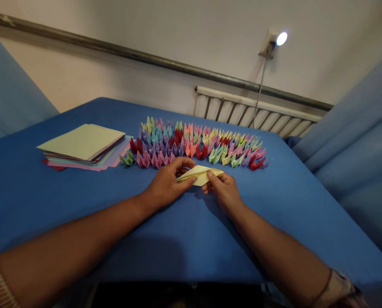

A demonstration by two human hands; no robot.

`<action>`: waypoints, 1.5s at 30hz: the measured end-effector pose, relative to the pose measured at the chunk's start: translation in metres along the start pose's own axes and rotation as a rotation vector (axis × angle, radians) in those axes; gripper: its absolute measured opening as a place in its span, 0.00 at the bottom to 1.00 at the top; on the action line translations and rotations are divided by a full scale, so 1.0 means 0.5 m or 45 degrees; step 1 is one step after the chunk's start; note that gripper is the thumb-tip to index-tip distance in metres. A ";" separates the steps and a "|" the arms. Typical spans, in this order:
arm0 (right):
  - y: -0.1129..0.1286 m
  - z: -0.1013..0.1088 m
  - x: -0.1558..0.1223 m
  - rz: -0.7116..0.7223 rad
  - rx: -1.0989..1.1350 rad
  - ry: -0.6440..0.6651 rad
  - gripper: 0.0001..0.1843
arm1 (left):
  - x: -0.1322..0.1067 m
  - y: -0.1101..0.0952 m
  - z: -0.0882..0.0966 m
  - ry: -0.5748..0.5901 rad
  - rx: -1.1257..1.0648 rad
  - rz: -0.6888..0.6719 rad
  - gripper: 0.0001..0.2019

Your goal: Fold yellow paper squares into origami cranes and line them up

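A folded sheet of pale yellow origami paper (201,174) is held between my two hands, just above the blue cloth. Its folds form a long pointed shape with a crease along the middle. My left hand (174,177) grips the left end, thumb on the near side and fingers curled behind. At the other end, my right hand (222,188) pinches the paper with the thumb on top and the fingers partly hidden underneath. Right behind the hands stand rows of folded paper cranes (191,149) in many colours.
A stack of square coloured paper (82,143) lies on the left of the blue-covered table (139,248). Behind the table are a radiator (242,109), a wall pipe (165,62) and a lit plug-in lamp (281,38) with a cord. Blue curtains (364,141) hang at both sides.
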State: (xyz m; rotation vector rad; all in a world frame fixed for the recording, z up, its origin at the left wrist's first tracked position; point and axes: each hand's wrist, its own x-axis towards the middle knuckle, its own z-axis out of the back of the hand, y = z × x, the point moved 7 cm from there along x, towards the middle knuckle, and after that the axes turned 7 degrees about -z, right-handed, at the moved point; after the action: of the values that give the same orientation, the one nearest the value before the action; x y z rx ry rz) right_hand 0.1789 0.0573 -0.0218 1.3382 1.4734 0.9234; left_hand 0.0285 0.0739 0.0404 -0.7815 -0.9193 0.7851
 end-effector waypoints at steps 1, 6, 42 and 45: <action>-0.001 -0.003 -0.001 -0.007 0.001 0.013 0.22 | 0.000 -0.001 0.005 -0.024 0.048 -0.024 0.14; -0.011 -0.022 -0.006 -0.054 -0.027 0.091 0.23 | 0.003 -0.001 0.018 -0.112 0.185 -0.163 0.04; 0.038 -0.011 -0.017 0.224 -0.170 0.096 0.17 | 0.009 0.024 -0.005 0.084 -0.227 0.181 0.13; 0.041 -0.011 -0.017 0.226 -0.178 0.112 0.17 | 0.009 0.029 -0.009 0.092 -0.295 0.218 0.15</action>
State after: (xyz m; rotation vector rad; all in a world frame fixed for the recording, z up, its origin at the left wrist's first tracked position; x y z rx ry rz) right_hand 0.1799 0.0517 0.0003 1.3553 1.3436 1.1909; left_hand 0.0306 0.0837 0.0280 -1.0967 -0.8961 0.8022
